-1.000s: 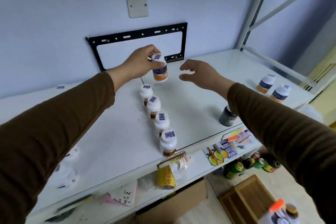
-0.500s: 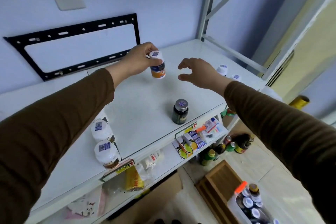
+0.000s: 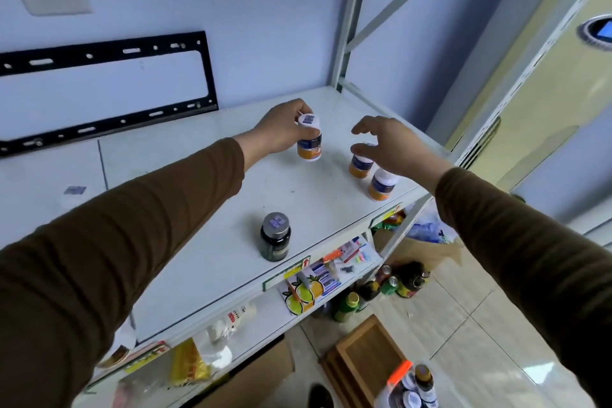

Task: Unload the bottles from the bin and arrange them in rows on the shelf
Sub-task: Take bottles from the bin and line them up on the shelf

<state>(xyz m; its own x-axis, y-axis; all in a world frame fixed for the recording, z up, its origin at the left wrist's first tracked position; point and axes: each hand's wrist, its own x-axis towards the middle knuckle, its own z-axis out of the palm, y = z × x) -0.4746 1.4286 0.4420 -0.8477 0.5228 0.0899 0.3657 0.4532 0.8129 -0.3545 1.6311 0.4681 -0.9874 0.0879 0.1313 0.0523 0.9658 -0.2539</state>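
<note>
Bare shelf (image 3: 205, 195) lies open between dark jar (image 3: 275, 236) and white bottles (image 3: 371, 172)

A single wide-angle view is given from head height, tilted forward and down over a white shelf (image 3: 205, 242). Both sleeved arms are seen reaching away from the lens. The floor (image 3: 490, 334) is seen far below, at the lower right.

Light: you get soft, even, cool daylight; the shelf (image 3: 198, 209) reads bright.
Shadows: faint, diffuse patches under your arms.
Glare: a pale sheen on the floor tiles (image 3: 516, 371).
Blur: slight softness throughout, labels unreadable.
Distortion: wide-angle bending at your edges; uprights lean.
</note>
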